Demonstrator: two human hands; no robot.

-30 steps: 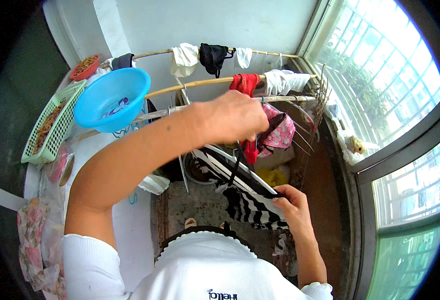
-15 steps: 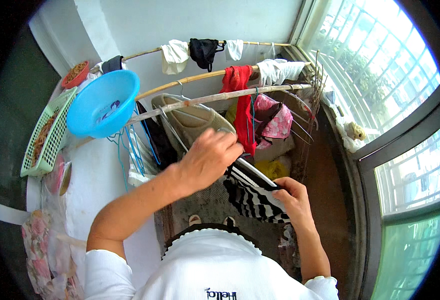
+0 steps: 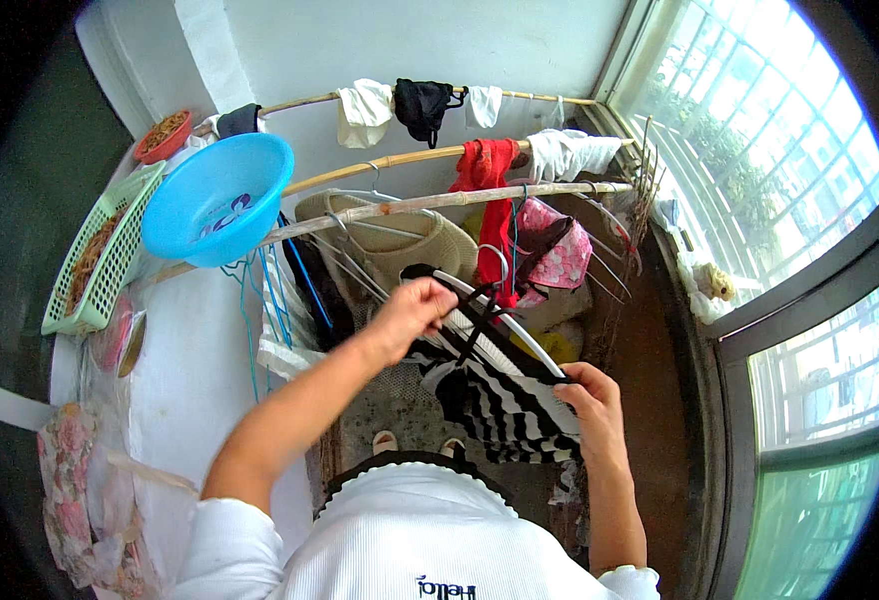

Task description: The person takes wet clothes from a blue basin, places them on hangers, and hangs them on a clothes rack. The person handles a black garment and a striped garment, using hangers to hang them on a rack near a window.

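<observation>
A black-and-white striped garment [image 3: 505,412] hangs from a white hanger [image 3: 522,332] held in front of me. My right hand [image 3: 588,392] pinches the hanger's right end together with the garment's black edge. At the other end, my left hand [image 3: 415,315] is closed on the garment's black trim; its fingertips are partly hidden. The hanger's hook points up and touches no pole. Just beyond lies a beige knitted garment [image 3: 400,240] on hangers, hung from the nearest bamboo pole [image 3: 390,207].
A blue basin [image 3: 218,200] rests at the poles' left end, beside a green basket [image 3: 100,250] and a red bowl [image 3: 165,136]. Red cloth [image 3: 485,170] and a pink floral item [image 3: 555,245] hang beyond my hands. Barred windows [image 3: 760,130] line the right.
My left hand has moved down and left from the hanger's hook to the garment's black trim. The hook and more of the garment now show. My right hand keeps its grip.
</observation>
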